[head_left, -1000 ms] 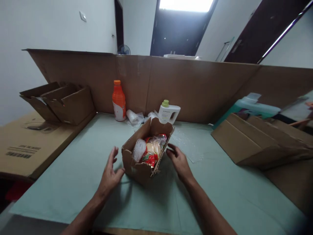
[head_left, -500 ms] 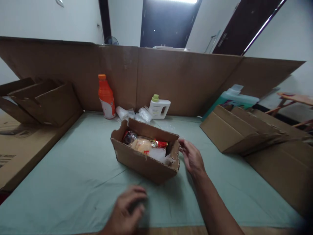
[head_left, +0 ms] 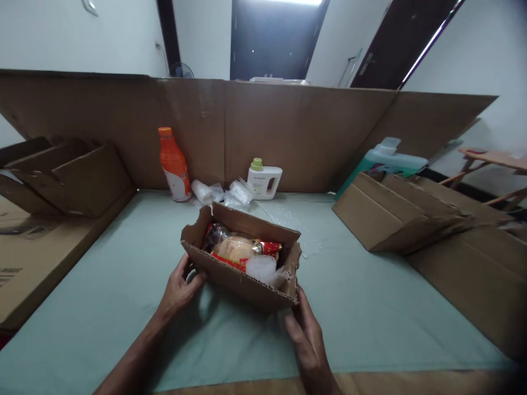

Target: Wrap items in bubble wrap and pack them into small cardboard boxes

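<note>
A small open cardboard box (head_left: 242, 282) sits tilted on the green table cover (head_left: 123, 274), held up at its near side. Inside lie a red and yellow snack packet (head_left: 241, 249) and a wad of clear plastic wrap (head_left: 261, 269). My left hand (head_left: 179, 285) grips the box's left end, fingers curled round the corner. My right hand (head_left: 307, 334) holds the box's near right corner from below, fingers pressed against the cardboard.
An orange bottle (head_left: 173, 164), a white jug with a green cap (head_left: 263, 180) and bubble wrap (head_left: 222, 193) stand at the cardboard back wall (head_left: 313, 137). Folded cardboard boxes (head_left: 395, 216) lie right, more boxes (head_left: 69, 173) left. A teal container (head_left: 387, 162) lies behind.
The box has been turned from end-on to broadside. My left hand came back up to its left end and my right hand slid from the far right side to the near right corner.
</note>
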### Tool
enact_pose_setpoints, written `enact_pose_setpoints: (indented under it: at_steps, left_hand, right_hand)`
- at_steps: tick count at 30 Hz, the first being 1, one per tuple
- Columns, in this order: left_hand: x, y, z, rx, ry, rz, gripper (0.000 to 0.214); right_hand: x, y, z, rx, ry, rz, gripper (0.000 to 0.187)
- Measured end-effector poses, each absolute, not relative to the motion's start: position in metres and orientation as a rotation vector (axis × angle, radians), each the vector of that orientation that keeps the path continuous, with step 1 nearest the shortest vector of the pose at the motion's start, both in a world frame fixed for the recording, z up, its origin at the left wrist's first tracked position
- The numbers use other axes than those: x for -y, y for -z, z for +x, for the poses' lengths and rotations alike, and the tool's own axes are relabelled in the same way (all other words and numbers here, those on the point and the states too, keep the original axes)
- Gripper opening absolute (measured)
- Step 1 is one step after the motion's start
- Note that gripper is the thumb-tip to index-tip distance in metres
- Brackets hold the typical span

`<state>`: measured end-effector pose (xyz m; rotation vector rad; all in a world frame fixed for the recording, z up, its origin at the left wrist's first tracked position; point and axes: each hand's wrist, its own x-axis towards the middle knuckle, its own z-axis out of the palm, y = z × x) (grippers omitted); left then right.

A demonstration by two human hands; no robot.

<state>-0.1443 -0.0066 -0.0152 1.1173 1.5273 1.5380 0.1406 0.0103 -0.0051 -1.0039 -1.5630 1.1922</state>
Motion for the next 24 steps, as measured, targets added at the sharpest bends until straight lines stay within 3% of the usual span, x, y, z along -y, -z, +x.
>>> enact_pose_setpoints:
  at_steps: [7, 15, 24]
  left_hand:
    - [0.075, 0.024, -0.123, -1.754, -1.721, 0.915, 0.053]
    - [0.081, -0.017, -0.091, -1.73, -1.87, 1.11, 0.04]
    - [0.117, 0.009, -0.12, -1.907, -1.789, 1.033, 0.047]
  right_hand:
    - [-0.019, -0.003, 0.112, 1.606, -1.134, -1.053, 0.054]
    - [-0.033, -0.05, 0.135, 1.565, -1.033, -0.948, 0.057]
    - [-0.031, -0.031, 0.097, 1.66, -1.247, -0.826, 0.067]
